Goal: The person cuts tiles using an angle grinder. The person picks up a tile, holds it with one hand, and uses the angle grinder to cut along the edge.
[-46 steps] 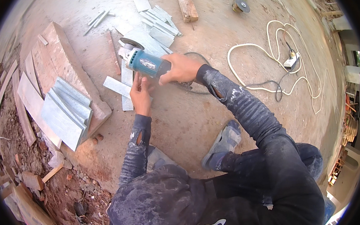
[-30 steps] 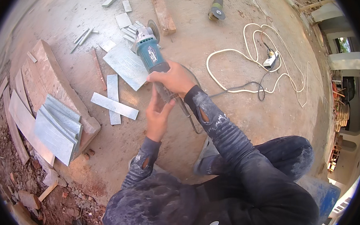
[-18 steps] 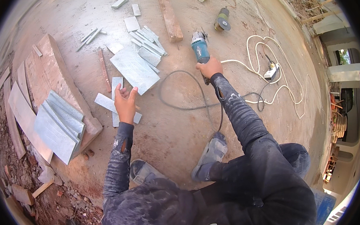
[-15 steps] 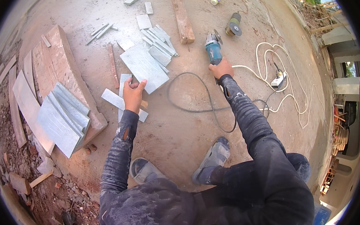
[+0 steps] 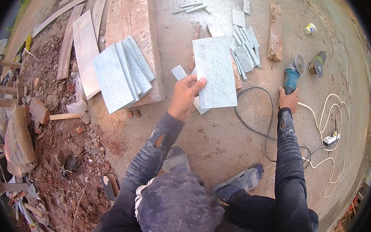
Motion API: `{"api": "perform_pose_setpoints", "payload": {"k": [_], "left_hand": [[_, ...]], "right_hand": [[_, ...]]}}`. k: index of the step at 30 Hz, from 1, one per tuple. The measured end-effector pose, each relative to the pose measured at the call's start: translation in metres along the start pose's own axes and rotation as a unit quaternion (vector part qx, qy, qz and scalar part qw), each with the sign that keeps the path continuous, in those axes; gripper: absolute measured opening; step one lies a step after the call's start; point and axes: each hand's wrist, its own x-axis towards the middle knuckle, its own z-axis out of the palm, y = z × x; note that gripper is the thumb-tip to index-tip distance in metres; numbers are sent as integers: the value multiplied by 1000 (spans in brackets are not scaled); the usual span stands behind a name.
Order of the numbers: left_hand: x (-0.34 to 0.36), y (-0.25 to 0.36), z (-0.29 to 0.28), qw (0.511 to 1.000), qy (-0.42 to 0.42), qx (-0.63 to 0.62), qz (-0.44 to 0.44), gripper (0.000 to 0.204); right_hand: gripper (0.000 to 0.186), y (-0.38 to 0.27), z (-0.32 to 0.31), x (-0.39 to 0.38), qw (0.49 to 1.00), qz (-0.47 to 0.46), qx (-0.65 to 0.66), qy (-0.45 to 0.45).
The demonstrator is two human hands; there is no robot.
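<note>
Pinched at its left edge, thumb on top, a pale grey stone tile point(image 5: 217, 73) with scratched lines is held in my left hand point(image 5: 185, 98). It appears raised above the ground and covers part of the pieces beneath it. On the right, my right hand point(image 5: 289, 100) is wrapped round the rear body of a teal angle grinder point(image 5: 292, 79), whose disc points away from me. Cut stone strips point(image 5: 245, 48) lie just beyond the tile. To the left, a fanned stack of similar tiles point(image 5: 116, 80) leans on a thick slab point(image 5: 150, 54).
A second angle grinder point(image 5: 318, 63) lies right of mine, near a small cup point(image 5: 310, 28). A wooden block point(image 5: 275, 32) rests on the ground. A black cord point(image 5: 272, 115) loops before me; white cable point(image 5: 320, 116) and a power strip point(image 5: 331, 140) are at right. Rubble point(image 5: 68, 140) spreads left.
My left hand has closed on the tile and lifted it from the pile toward me. The whole view has turned left. My right hand stays on the angle grinder.
</note>
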Motion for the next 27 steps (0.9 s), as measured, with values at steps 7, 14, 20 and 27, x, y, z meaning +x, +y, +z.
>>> {"api": "perform_pose_setpoints", "payload": {"k": [7,14,20,27], "left_hand": [[-99,110,-106,959,216,105,152,29],[-89,103,-212,941,293,30,164,33],[-70,96,-222,930,321,41,172,32],[-66,87,-227,881,387,192,193,36]], "right_hand": [[86,7,9,10,999,-11,49,8],[81,-13,-20,-44,979,-13,89,181],[57,-116,-49,-178,887,-252,387,33],[55,-245,-59,-294,723,-414,472,-288]]}}
